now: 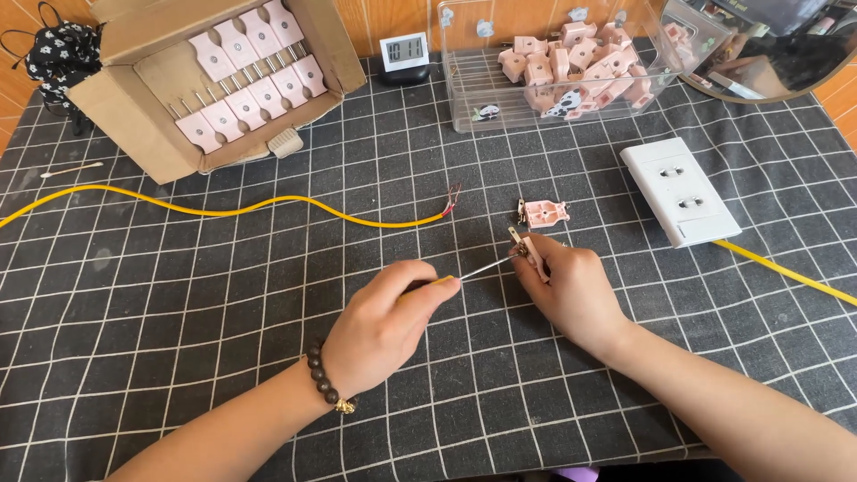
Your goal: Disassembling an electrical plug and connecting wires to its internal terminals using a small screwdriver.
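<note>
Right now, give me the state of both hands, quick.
Left hand: closed around a screwdriver, tip at the plug part.
Right hand: closed on a pink plug half, held just above the tablecloth.

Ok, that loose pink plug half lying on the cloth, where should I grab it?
Pinch the pink plug half across its long flat sides, coming from above. It lies flat on the cloth, metal bits poke out at its left end, and nothing crowds it.

An open brown cardboard box [143, 107] lies tilted at the far left, holding rows of pink plugs. A small white digital display [403, 51] with a grey screen stands beside it, left of a clear plastic bin [473, 89].
</note>
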